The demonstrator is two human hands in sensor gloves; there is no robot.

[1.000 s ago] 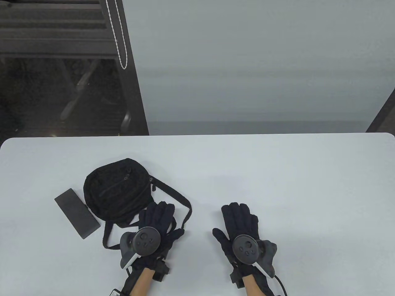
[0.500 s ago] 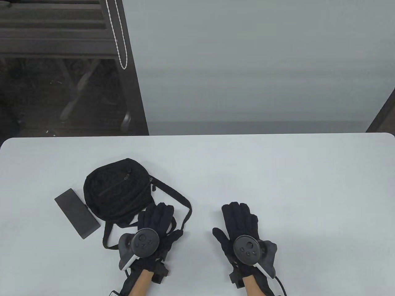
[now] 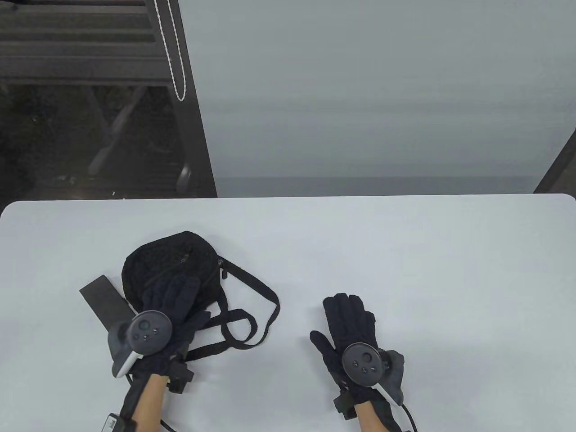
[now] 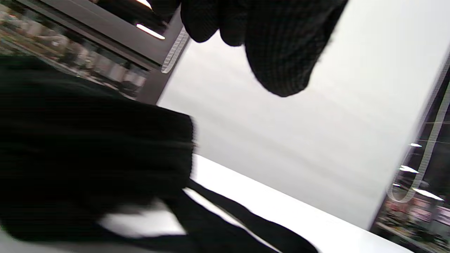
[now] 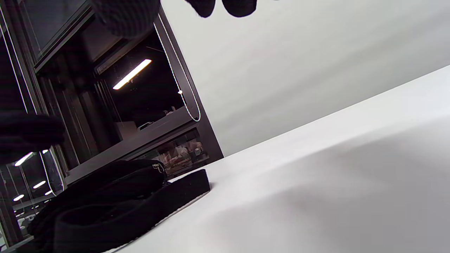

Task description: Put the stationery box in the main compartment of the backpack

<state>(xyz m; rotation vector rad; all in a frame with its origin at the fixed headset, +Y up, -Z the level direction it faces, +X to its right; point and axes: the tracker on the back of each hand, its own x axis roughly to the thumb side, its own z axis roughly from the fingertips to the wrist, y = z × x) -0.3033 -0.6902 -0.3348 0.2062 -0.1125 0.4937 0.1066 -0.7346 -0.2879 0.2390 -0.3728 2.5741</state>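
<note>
Fingers of the right hand lie straight and together, flat on the white table at about 5 o'clock, holding nothing. Left hand at 7 o'clock reaches over the near side of the small black fabric backpack; its fingers look straight and close together, but the table view does not show whether they touch the bag or hover above it. Grey tracker sits on the back of the left hand, another tracker on the right.

Flat dark grey rectangular stationery box lies on the table just beside the backpack at its 8 o'clock side, its near end hidden under the left hand and tracker. Black strap loops trail from the bag toward 4 o'clock, between the two hands.

Left wrist view alone shows gloved fingertips hanging free above the bag, which is a blur there. Right wrist view alone shows a strap end flat on the table, and the bag's side with a small zipper pull. Beyond the table, a grey wall and a dark window frame with a bead chain at 11 o'clock.
</note>
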